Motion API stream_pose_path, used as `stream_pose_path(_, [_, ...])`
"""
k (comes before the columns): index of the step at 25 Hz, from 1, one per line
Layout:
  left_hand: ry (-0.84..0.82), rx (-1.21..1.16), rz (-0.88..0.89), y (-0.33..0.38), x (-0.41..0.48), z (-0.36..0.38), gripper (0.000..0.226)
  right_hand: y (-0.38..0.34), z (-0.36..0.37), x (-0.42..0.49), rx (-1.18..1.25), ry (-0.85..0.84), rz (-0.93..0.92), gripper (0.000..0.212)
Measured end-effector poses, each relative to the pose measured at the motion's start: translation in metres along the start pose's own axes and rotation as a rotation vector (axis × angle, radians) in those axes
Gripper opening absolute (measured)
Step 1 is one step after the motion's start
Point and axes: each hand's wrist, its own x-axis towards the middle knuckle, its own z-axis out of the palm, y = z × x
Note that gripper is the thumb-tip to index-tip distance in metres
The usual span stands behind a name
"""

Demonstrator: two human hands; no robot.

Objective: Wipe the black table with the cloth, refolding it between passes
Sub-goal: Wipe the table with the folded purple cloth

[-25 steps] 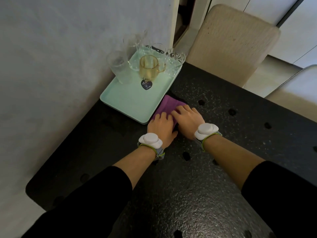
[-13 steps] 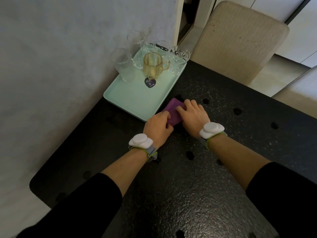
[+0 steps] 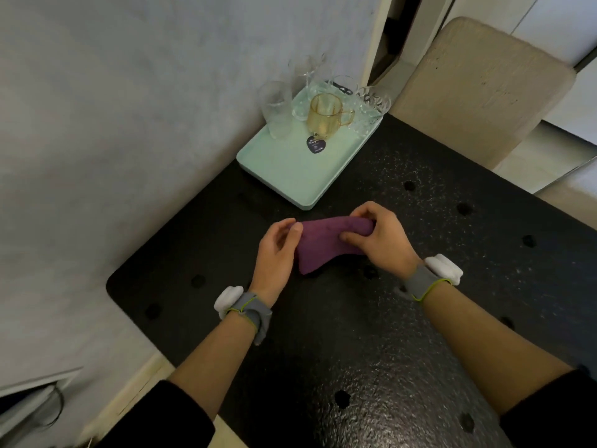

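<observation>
Head view: the soft purple cloth [image 3: 323,244], pressed flat beside the mint-green plastic tray [image 3: 290,169] a moment ago, now hangs over the speckled black table [image 3: 355,350]. The left hand [image 3: 277,250] and right hand [image 3: 379,236] pinch its ends, likely a refold between passes.

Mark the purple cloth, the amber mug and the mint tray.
purple cloth [image 3: 326,242], head view, middle of its visible fabric.
amber mug [image 3: 324,116], head view, front of its glass wall.
mint tray [image 3: 290,171], head view, bare floor nearer than the mug.

The black speckled table [image 3: 371,334] bears a mint-green tray [image 3: 290,176] at its far corner
</observation>
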Motion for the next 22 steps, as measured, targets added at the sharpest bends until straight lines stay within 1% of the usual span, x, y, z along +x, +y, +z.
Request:
stream_pose_path(1, [0.007, -0.051, -0.033, -0.001, -0.007, -0.002, 0.033, -0.002, 0.004, -0.005, 0.052, 0.015, -0.001, 0.031])
stream_pose_path(3, [-0.021, -0.076, -0.081, -0.01, -0.026, -0.012, 0.036, -0.01, 0.017, -0.018, 0.133, 0.026, -0.014, 0.037])
stream_pose_path(5, [-0.053, -0.051, -0.112, -0.022, -0.04, -0.021, 0.037, -0.016, 0.027, -0.028, 0.188, 0.023, 0.012, 0.047])
stream_pose_path(7, [-0.039, 0.0, -0.117, -0.035, -0.059, -0.031, 0.042, -0.019, 0.041, -0.042, 0.205, -0.001, 0.061, 0.051])
stream_pose_path(9, [0.013, -0.024, -0.123, -0.045, -0.08, -0.036, 0.042, -0.017, 0.055, -0.055, 0.218, -0.001, 0.115, 0.045])
stream_pose_path(11, [0.077, -0.121, -0.152, -0.053, -0.101, -0.039, 0.039, -0.013, 0.068, -0.07, 0.193, -0.017, 0.136, 0.037])
stream_pose_path(13, [0.126, -0.136, -0.174, -0.06, -0.117, -0.043, 0.043, -0.01, 0.079, -0.084, 0.125, -0.073, 0.107, 0.029])
stream_pose_path(14, [0.147, -0.138, -0.19, -0.064, -0.128, -0.048, 0.047, -0.011, 0.087, -0.093, 0.068, -0.124, 0.104, 0.03])
stream_pose_path(16, [0.16, -0.127, -0.224, -0.072, -0.14, -0.059, 0.054, -0.01, 0.099, -0.104, -0.045, -0.203, 0.135, 0.035])
stream_pose_path(18, [0.151, -0.065, -0.246, -0.078, -0.15, -0.069, 0.06, -0.013, 0.107, -0.11, -0.099, -0.264, 0.174, 0.04])
stream_pose_path(19, [0.156, -0.018, -0.246, -0.085, -0.154, -0.075, 0.058, -0.015, 0.112, -0.112, -0.086, -0.3, 0.182, 0.04])
stream_pose_path(22, [0.218, 0.143, -0.199, -0.112, -0.167, -0.091, 0.039, -0.022, 0.125, -0.121, -0.066, -0.397, 0.158, 0.043])
